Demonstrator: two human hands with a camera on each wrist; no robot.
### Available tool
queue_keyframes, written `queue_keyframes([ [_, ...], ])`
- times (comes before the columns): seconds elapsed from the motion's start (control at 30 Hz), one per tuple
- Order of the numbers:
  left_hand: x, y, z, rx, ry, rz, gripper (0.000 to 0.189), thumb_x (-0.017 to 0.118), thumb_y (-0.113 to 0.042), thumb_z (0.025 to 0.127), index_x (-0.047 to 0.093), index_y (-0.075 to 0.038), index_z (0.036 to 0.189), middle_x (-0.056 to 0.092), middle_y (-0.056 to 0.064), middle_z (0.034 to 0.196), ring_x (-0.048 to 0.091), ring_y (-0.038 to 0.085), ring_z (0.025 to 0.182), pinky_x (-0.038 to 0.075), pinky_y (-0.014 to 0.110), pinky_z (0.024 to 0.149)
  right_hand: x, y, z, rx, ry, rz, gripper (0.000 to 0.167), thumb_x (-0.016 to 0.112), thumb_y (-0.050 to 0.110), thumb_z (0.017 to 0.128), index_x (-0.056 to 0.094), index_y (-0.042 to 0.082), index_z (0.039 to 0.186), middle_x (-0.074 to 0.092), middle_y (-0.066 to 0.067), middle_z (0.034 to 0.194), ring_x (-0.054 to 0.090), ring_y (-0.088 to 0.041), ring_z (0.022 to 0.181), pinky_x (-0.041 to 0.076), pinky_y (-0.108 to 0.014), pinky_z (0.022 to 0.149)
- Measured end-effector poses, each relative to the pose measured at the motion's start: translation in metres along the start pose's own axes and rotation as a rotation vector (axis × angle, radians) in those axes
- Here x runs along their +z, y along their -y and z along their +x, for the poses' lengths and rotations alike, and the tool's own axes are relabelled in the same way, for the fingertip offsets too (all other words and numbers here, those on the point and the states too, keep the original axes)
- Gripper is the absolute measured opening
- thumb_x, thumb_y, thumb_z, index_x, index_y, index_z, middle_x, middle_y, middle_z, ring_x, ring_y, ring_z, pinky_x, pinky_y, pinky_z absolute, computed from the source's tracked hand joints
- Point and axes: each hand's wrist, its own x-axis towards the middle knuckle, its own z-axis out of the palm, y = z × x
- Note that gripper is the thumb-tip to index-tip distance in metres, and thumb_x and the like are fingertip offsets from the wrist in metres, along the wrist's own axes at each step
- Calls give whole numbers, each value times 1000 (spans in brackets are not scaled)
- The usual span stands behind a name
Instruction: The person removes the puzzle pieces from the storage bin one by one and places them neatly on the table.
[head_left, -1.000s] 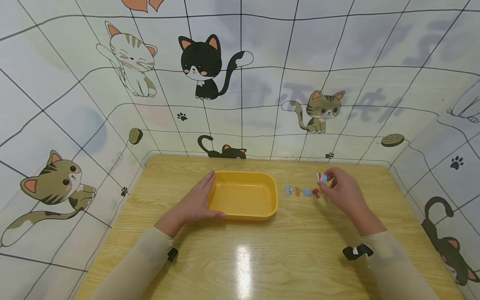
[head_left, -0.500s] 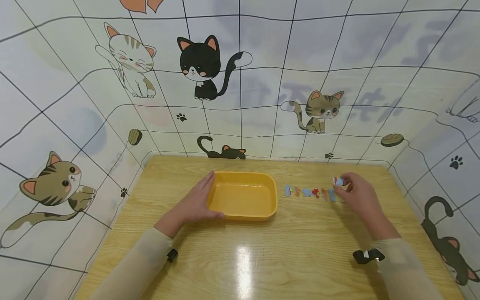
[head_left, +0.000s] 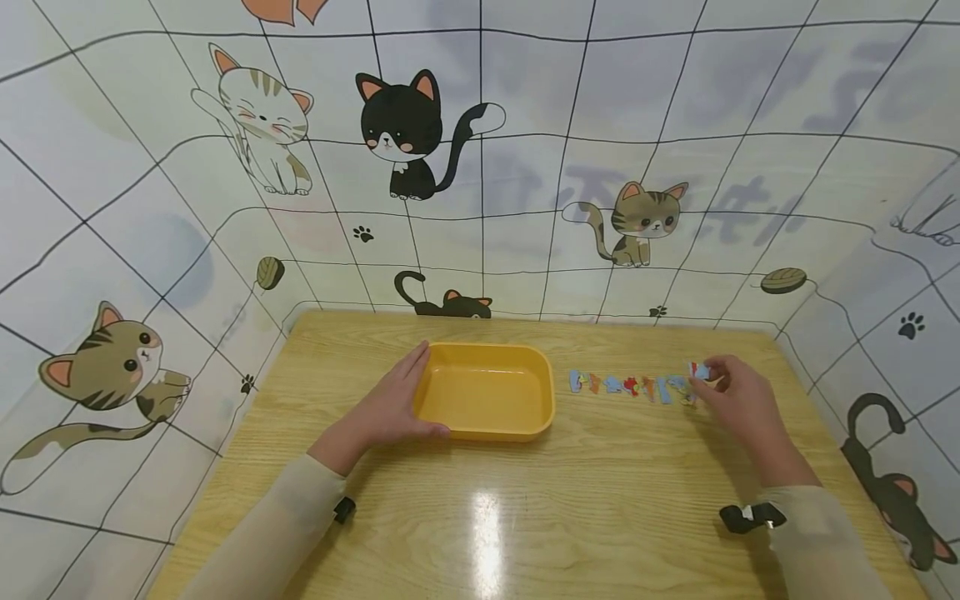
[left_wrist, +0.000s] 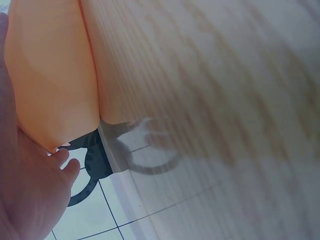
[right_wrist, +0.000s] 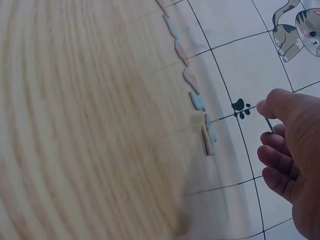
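My left hand (head_left: 390, 396) rests against the left side of a yellow plastic tray (head_left: 487, 434), with fairly straight fingers along its wall and the thumb at its front rim. In the left wrist view, the tray's orange-looking side (left_wrist: 55, 75) stands beside that hand. My right hand (head_left: 738, 404) pinches a small flat puzzle piece (head_left: 698, 370), white, red and blue, above the right end of a row of similar pieces. A red piece (head_left: 632, 386) lies mid-row and a blue piece (head_left: 664, 391) farther right. In the right wrist view, only the held piece's thin edge (right_wrist: 270, 125) shows.
A glossy wood-grain table (head_left: 600, 517) carries the tray and the row. Cat-patterned white walls (head_left: 525, 183) enclose its back and sides. The row lies to the tray's right, short of the back wall.
My right hand has moved right and slightly nearer with the piece still pinched, uncovering more of the row. My left hand and the tray have stayed in place.
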Motion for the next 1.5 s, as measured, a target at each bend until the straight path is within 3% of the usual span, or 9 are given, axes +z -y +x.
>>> queue_keyframes([
  [0.4,-2,-2,0,-8,4,-3,152,84,-85,76,8,1,176,3,13,186,13,37,170,21,55,134,0,-12,-7,66,45,-20,59,74,36,108,58,-11,140,67,-24,116,67,-42,103,53,-37,70],
  [0.77,1,0,0,-6,-1,2,154,83,-87,75,7,1,176,4,15,186,13,37,170,22,56,134,4,-30,-7,83,113,-80,54,75,30,105,59,-13,134,71,-30,113,70,-47,102,57,-60,82],
  [1.5,0,-2,0,-10,-3,10,152,84,-85,76,8,0,177,3,13,186,14,36,170,21,54,134,7,-41,-2,121,117,-71,46,76,18,105,60,-11,137,69,-31,114,67,-49,105,54,-64,84],
])
